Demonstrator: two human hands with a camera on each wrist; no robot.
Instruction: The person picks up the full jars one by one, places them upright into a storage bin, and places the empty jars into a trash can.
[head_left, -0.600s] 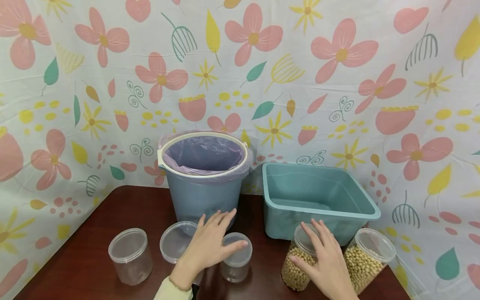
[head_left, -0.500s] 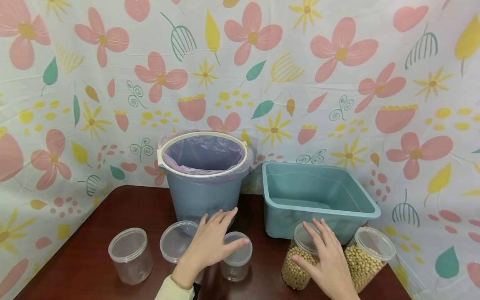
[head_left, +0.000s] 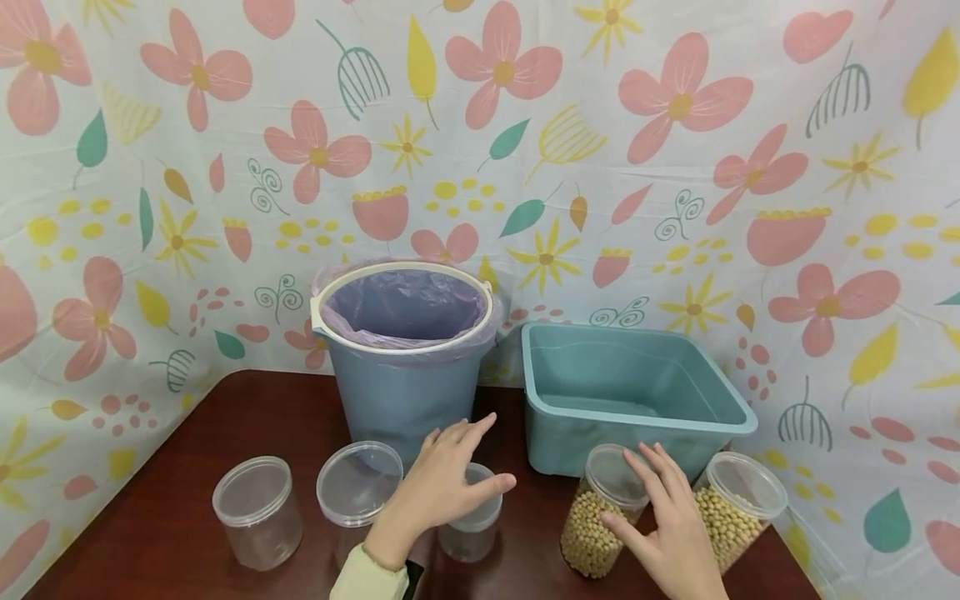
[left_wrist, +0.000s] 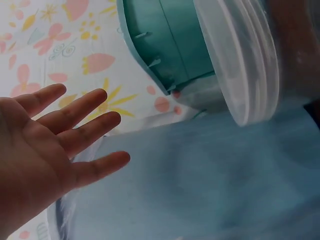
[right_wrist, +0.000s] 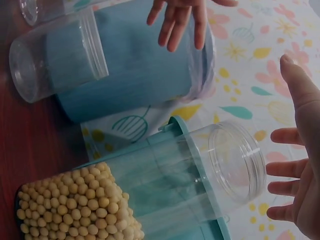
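My left hand (head_left: 442, 487) hovers with spread fingers over a small clear jar (head_left: 468, 546), partly hiding it. In the left wrist view the palm of that hand (left_wrist: 37, 150) is bare, its fingers straight and apart. My right hand (head_left: 671, 529) is beside a clear jar part-filled with soybeans (head_left: 591, 537), fingers extended near its lid. The right wrist view has the fingers of the right hand (right_wrist: 307, 185) just past that jar's lidded end (right_wrist: 235, 160), seemingly not gripping. Partly behind the right hand stands a second jar of soybeans (head_left: 726, 525).
A blue bucket (head_left: 405, 392) lined with a purple bag stands at the back. Right of it is a teal basin (head_left: 600, 437). Two more clear jars, one at far left (head_left: 258, 533) and one by my left wrist (head_left: 360, 492), stand on the dark red table (head_left: 240, 425).
My left hand has shifted a little to the right. The right hand has edged slightly right, staying near the soybean jar. The jars have kept their places.
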